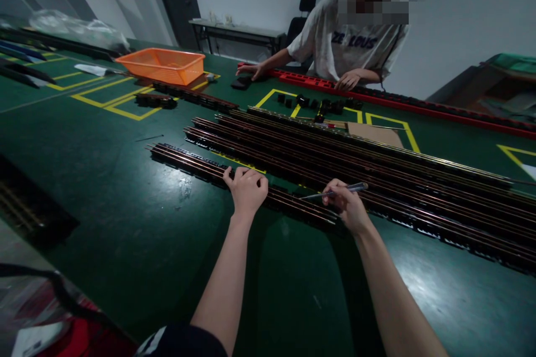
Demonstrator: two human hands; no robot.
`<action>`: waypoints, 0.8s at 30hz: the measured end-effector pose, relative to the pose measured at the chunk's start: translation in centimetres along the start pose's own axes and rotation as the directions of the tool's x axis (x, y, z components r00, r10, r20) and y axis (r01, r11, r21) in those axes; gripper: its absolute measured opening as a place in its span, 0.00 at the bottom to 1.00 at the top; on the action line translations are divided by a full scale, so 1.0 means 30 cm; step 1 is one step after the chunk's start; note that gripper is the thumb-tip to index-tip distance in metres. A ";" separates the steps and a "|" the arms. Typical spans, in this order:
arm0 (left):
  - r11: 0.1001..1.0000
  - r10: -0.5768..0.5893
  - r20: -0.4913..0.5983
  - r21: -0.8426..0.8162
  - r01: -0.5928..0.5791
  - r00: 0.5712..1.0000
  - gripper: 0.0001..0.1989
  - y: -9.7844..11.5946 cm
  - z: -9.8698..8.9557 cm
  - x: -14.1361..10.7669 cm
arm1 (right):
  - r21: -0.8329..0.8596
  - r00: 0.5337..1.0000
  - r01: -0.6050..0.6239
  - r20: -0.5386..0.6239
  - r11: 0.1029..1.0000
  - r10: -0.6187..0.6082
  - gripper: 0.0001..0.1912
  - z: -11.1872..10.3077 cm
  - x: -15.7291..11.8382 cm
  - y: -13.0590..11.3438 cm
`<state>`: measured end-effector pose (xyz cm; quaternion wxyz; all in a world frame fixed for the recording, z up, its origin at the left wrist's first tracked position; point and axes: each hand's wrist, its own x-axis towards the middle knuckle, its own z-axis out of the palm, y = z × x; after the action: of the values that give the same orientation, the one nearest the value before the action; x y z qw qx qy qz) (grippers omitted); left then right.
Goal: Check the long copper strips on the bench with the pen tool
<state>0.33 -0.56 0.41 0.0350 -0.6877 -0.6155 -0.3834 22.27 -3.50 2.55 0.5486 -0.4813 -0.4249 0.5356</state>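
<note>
A short black rail with copper-coloured bars (190,160) lies at a slant on the green table. My left hand (247,192) grips it from above near its middle, fingers bent over its far edge. In my right hand (348,209) is a screwdriver (355,187), its thin shaft pointing left over the right part of the rail. Whether the tip touches the bars I cannot tell. Just beyond, several longer black rails with copper-coloured bars (335,150) lie side by side, stretching off to the right.
Across the table (125,217) a person (326,44) rests both hands near a long red rail (460,111). An orange basket (167,67) stands at the back left. Small black parts (322,105) and cardboard (374,134) lie beyond the long rails. Another dark rail (33,206) sits at the left edge.
</note>
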 end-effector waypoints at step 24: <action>0.998 -0.058 -0.070 0.019 0.060 0.996 0.09 0.015 0.010 -0.009 | 0.115 0.999 0.037 0.012 0.993 -0.038 0.09 -0.023 0.006 0.046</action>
<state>0.87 -0.73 0.22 0.0525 -0.6551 -0.6379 -0.4014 22.72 -3.43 1.06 0.5823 -0.4373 -0.4062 0.5519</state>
